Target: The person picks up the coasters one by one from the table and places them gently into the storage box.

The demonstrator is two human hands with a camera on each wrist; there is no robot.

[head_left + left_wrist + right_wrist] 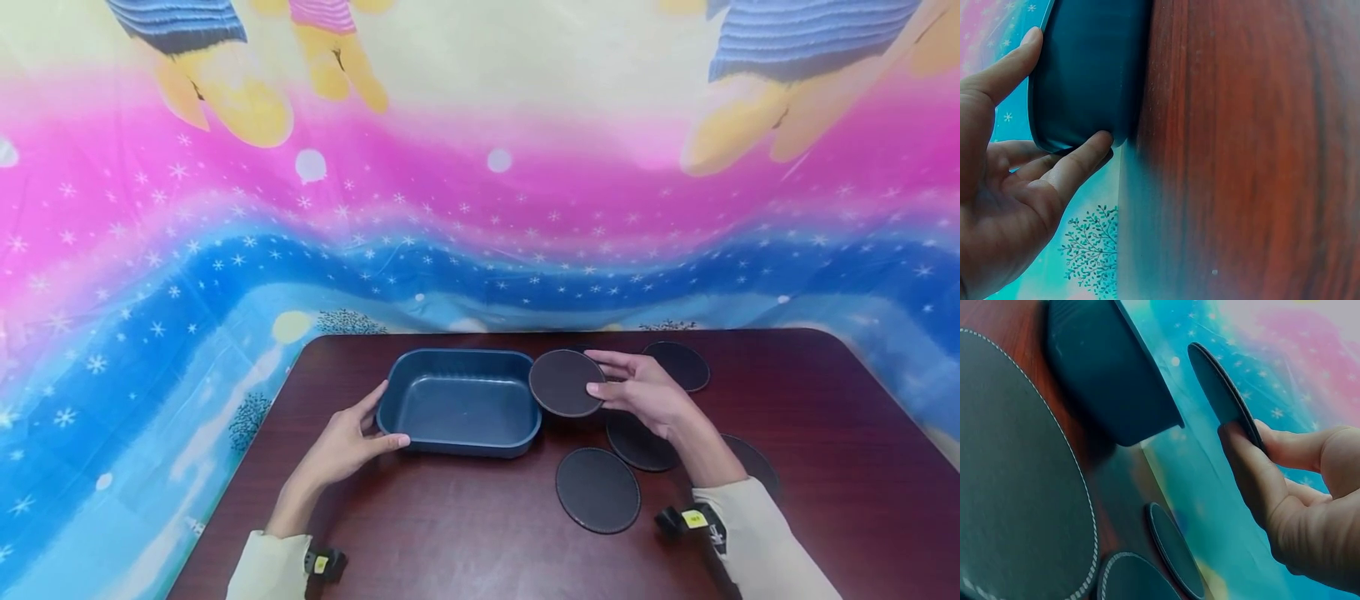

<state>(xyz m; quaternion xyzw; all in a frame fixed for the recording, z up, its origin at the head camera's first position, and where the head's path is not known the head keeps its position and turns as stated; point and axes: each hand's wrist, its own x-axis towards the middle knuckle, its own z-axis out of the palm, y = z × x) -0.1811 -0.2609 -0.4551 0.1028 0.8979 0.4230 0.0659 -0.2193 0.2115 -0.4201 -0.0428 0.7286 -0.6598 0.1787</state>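
A dark blue-green rectangular plastic bin [465,437] stands on the table, its inside bare. At its left end, my left hand [347,442] holds it, thumb at the front corner of the rim and fingers against the end wall. Between thumb and fingers my right hand [651,392] pinches a round dark coaster [564,383], raised above the table beside the bin's right end. From the right wrist view, the held coaster [1219,390] appears nearly edge-on, apart from the bin [1113,369]. In the left wrist view, fingertips [1094,147] touch the bin's lower edge.
Several more round stitched coasters lie on the right: one near the front [597,490], one partly under the right hand [641,442], one at the back [678,367], another behind the right forearm [753,465]. A printed cloth [480,208] hangs behind the wooden table [450,525].
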